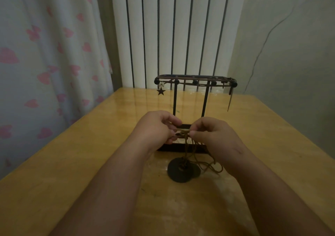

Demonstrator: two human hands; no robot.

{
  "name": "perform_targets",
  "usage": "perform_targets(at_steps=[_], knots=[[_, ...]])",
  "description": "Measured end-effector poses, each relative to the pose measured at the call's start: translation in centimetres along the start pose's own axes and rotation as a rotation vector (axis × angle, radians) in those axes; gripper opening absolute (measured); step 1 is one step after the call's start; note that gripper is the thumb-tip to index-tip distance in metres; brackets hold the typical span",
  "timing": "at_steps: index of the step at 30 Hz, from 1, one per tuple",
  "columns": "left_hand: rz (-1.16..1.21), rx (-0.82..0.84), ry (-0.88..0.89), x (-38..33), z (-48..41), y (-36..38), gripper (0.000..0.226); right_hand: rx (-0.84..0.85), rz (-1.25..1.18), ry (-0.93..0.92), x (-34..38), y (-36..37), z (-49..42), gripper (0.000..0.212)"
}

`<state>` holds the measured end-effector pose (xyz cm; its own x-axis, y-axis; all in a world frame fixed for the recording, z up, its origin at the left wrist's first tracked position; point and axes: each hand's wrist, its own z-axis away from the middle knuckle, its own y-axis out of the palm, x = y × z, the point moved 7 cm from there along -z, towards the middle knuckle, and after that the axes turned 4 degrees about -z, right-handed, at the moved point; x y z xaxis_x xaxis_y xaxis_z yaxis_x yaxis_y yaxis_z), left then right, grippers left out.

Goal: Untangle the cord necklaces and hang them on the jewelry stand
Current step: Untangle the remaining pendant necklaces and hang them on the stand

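Now both hands pinch cord tangle; discs on table.

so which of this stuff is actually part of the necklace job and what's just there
Part of the job: tangled cords pinched by left hand and right hand; disc pendants on the table; jewelry stand; star pendant hanging from it.
Just there: heart-print curtain; radiator; wall cable.

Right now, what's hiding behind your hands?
The stand. Its top bar and two posts show, but the left hand and right hand, pinching the cords, cover the posts' feet and part of the base.
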<state>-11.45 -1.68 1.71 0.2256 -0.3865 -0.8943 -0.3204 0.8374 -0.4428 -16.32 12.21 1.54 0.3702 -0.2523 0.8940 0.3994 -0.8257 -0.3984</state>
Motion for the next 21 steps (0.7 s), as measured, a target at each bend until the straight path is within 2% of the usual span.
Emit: perform_targets(at_steps=[3,6,13,19,21], knots=[[-0.045,0.001,-0.005,0.1,0.1,0.0,0.041,-0.010,-0.070,0.030,0.1,-0.3,0.0,0.013],[-0.047,-0.035,0.010,0.7,0.4,0.0,0.031,-0.020,-0.118,0.036,0.2,-0.4,0.1,0.014],[0.154,-0.045,-0.031,1.2,0.3,-0.2,0.020,-0.039,-0.298,0.098,-0.3,-0.8,0.2,0.015],[0.256,-0.115,-0.024,1.2,0.0,-1.1,0.019,-0.286,-0.643,0.182,-1.2,-2.6,0.3,0.017],[0.270,-0.100,-0.017,1.1,0.1,-1.1,0.019,-0.329,-0.660,0.181,-1.5,-3.1,0.3,0.016]])
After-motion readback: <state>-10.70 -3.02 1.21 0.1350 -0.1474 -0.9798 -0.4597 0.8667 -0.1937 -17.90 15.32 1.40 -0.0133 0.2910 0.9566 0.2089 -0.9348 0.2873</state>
